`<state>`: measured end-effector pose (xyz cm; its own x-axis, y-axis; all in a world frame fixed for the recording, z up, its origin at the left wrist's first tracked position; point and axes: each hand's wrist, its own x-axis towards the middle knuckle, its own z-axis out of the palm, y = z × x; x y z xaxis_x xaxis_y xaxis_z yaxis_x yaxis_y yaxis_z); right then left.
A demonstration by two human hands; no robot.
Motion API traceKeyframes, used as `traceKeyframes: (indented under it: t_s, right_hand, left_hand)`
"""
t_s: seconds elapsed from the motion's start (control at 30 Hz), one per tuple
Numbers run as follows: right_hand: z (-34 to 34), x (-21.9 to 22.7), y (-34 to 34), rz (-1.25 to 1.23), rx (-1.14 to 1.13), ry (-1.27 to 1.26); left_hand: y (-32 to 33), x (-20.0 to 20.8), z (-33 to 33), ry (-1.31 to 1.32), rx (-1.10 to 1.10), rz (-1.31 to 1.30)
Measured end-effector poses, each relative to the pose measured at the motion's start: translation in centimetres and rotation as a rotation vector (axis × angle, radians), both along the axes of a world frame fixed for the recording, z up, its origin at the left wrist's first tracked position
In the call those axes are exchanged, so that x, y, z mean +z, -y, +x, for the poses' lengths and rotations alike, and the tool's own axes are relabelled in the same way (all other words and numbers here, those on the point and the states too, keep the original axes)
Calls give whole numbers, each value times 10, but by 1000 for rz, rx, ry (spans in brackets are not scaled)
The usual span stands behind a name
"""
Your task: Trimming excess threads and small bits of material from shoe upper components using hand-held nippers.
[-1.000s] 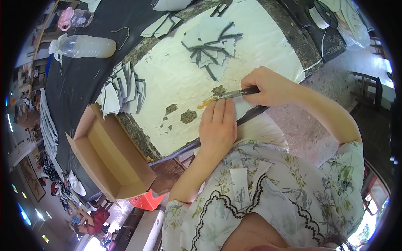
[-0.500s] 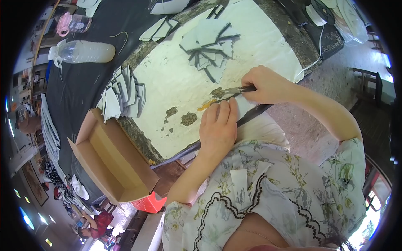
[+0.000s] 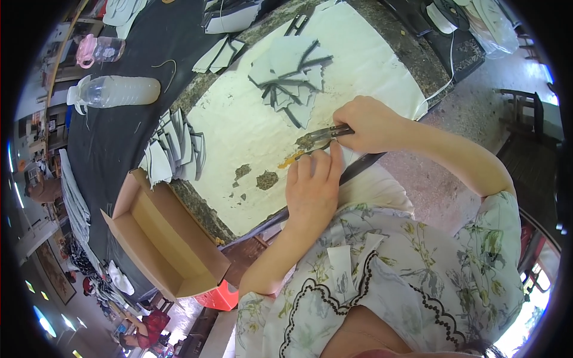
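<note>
At the near edge of the work surface, my left hand (image 3: 313,182) rests with its fingers bent together, holding down a white piece with a dark edge (image 3: 350,159). Most of that piece is hidden under the hands. My right hand (image 3: 368,124) grips a narrow metal tool with a dark riveted handle (image 3: 327,133), perhaps a knife. Its tip points left, just above my left fingertips. Farther off lies a loose heap of white pieces with dark edges (image 3: 291,74). A row of similar overlapping pieces (image 3: 173,149) lies to the left.
An open cardboard box (image 3: 167,232) stands at the left, beside a red container (image 3: 219,296). A bottle of cloudy liquid (image 3: 119,91) and a pink-lidded clear bottle (image 3: 102,50) lie on black cloth. The worn white sheet (image 3: 233,125) covers the table. A cord spool (image 3: 443,18) is at the far right.
My right hand has moved slightly left, and the tool in it has turned, now showing its riveted handle. My left hand stays at the table edge. The whole view has shifted a little.
</note>
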<state>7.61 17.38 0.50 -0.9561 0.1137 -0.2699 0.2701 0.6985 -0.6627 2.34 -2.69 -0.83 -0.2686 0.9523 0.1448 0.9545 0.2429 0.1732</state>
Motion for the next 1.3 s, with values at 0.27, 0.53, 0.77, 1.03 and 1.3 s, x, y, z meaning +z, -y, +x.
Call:
traceKeyframes:
  t_s: [0.27, 0.53, 0.77, 1.03, 1.3]
  right_hand:
    - [10, 44, 1, 129, -400, -110]
    - [85, 4, 64, 206, -447, -136]
    - [67, -14, 69, 291, -409, -232]
    - [62, -19, 73, 458, -344, -329]
    - [68, -11, 62, 292, -445, -227]
  left_hand:
    - [3, -1, 4, 50, 71, -24]
    - [10, -12, 15, 93, 109, 110]
    - [13, -10, 16, 111, 121, 97]
    - [11, -12, 12, 60, 95, 109]
    - [12, -14, 12, 84, 112, 115]
